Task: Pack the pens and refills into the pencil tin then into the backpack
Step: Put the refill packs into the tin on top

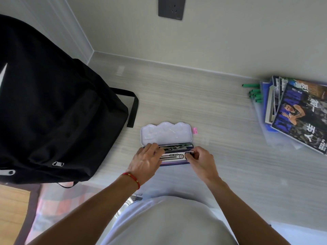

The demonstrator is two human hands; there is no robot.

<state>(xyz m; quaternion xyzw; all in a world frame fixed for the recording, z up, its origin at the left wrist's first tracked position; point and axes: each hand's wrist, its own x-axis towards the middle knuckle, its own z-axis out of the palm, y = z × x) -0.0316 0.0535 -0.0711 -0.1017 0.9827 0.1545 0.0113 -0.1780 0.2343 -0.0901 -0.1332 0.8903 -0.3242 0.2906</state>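
The pencil tin lies open on the pale desk, its white lid tipped back with a scalloped far edge. In its tray sit dark pens at the back and a white refill pack in front. My left hand rests on the left end of the tray, fingers pressing on the pack. My right hand pinches the right end of the refill pack. The black backpack stands to the left, its zipper pulls toward me.
A stack of magazines and blue folders lies at the right, with green pens or markers beside it near the wall. A small pink item sits by the lid's right corner. A wall socket is above.
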